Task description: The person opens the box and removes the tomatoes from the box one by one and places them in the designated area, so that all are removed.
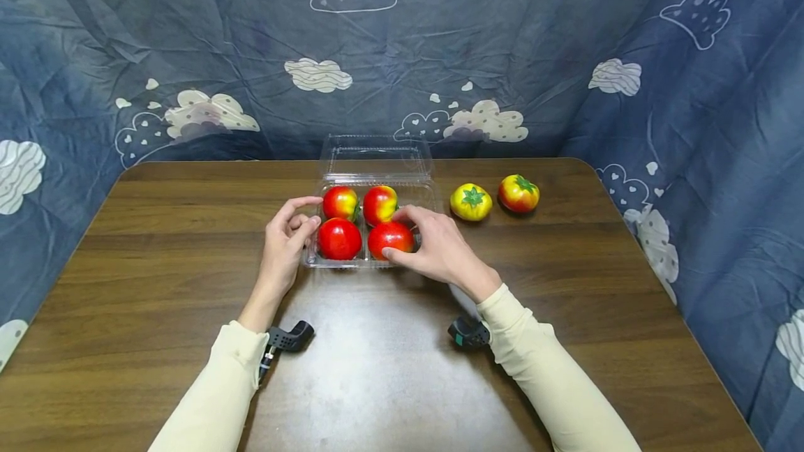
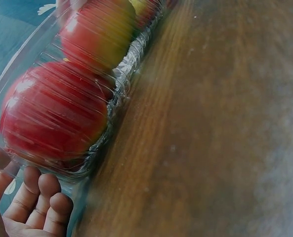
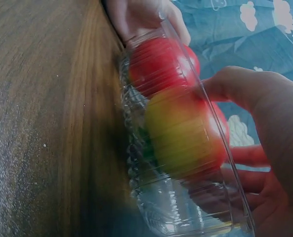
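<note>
A clear plastic clamshell box [image 1: 339,264] holds several red and yellow toy tomatoes, with its lid [image 1: 377,159] tipped back. My right hand [image 1: 436,243] grips the front right tomato [image 1: 391,237], thumb at its front and fingers over its far side. Through the box wall, the right wrist view shows that tomato's yellow side [image 3: 178,133]. At the box's left rim, my left hand [image 1: 284,246] touches with thumb and index finger, beside the front left tomato [image 1: 340,239]; its other fingers [image 2: 50,185] curl loosely by the wall. Behind sit two more tomatoes, one back left [image 1: 340,202], one back right [image 1: 380,204].
Right of the box, a yellow tomato [image 1: 471,202] and a red and yellow one [image 1: 518,194] lie on the wooden table [image 1: 188,264]. A blue cloth with clouds [image 1: 377,47] hangs behind the table's far edge and along its right side.
</note>
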The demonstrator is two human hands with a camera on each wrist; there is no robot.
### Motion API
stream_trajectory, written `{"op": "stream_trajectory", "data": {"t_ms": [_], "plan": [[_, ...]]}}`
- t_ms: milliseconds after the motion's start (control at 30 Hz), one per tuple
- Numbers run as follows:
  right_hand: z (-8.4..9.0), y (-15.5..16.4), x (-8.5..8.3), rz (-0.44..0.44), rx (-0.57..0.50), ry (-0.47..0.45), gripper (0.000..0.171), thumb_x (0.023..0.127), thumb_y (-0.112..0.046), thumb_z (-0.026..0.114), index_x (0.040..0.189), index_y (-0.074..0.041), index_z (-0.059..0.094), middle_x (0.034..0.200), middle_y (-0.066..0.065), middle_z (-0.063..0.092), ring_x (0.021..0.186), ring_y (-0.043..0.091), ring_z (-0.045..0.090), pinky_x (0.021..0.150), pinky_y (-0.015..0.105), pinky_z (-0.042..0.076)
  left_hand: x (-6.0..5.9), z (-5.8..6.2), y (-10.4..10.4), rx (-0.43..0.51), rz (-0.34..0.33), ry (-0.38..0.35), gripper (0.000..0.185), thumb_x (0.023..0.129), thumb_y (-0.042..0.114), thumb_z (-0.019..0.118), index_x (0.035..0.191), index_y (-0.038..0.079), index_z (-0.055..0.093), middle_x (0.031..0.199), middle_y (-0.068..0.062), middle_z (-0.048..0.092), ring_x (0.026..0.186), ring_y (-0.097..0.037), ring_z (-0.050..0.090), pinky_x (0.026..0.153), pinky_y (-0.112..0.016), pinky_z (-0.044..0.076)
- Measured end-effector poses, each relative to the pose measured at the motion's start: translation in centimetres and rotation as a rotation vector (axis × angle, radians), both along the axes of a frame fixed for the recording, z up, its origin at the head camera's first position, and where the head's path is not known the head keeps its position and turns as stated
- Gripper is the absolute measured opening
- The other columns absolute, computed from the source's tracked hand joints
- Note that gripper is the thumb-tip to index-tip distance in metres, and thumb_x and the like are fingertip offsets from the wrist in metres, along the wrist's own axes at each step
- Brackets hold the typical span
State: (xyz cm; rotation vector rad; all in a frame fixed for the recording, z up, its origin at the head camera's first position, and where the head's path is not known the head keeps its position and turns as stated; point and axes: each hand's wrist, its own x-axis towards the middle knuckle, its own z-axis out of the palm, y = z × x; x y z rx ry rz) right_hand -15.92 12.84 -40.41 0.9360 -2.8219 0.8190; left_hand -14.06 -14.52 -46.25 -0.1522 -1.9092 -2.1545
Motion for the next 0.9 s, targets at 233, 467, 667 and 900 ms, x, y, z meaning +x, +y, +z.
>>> {"op": "stream_trajectory", "data": {"t_ms": [233, 467, 667, 900], "plan": [[0.05, -0.08, -0.01, 0.029, -0.112, 0.029, 0.054, 0.079, -0.044, 0.077, 0.120, -0.015, 0.060, 0.109, -0.002, 0.064, 0.092, 0.013, 0.062, 0.081, 0.035, 0.056, 0.07, 0.47, -0.04, 0.001, -0.006, -0.001, 0.035, 0.094, -0.002, 0.060, 0.128, -0.006, 0.057, 0.067, -0.023, 0.044, 0.053, -0.026, 0.040, 0.046, -0.021, 0.042], [0.03, 0.09, 0.08, 0.073, -0.227, 0.060, 0.055, 0.078, -0.043, 0.079, 0.123, -0.018, 0.062, 0.114, -0.006, 0.061, 0.097, 0.008, 0.059, 0.082, 0.033, 0.056, 0.09, -0.01, 0.00, -0.016, 0.000, -0.012, 0.032, 0.095, 0.006, 0.063, 0.126, 0.002, 0.061, 0.069, -0.022, 0.043, 0.054, -0.024, 0.040, 0.046, -0.020, 0.042], [0.11, 0.07, -0.12, 0.053, -0.234, 0.077, 0.058, 0.077, -0.045, 0.080, 0.125, -0.019, 0.060, 0.119, -0.006, 0.062, 0.103, 0.009, 0.057, 0.085, 0.037, 0.056, -0.01, -0.14, -0.02, 0.005, 0.003, -0.007, 0.032, 0.094, 0.003, 0.063, 0.126, 0.000, 0.061, 0.068, -0.024, 0.043, 0.053, -0.027, 0.039, 0.045, -0.022, 0.043], [0.35, 0.11, -0.20, 0.028, -0.294, 0.065, 0.061, 0.074, -0.045, 0.084, 0.124, -0.018, 0.062, 0.117, -0.008, 0.063, 0.099, 0.010, 0.058, 0.081, 0.041, 0.057, -0.14, -0.06, -0.04, 0.005, 0.003, -0.001, 0.031, 0.095, 0.004, 0.063, 0.126, 0.000, 0.061, 0.067, -0.021, 0.044, 0.053, -0.024, 0.040, 0.045, -0.021, 0.044]]}}
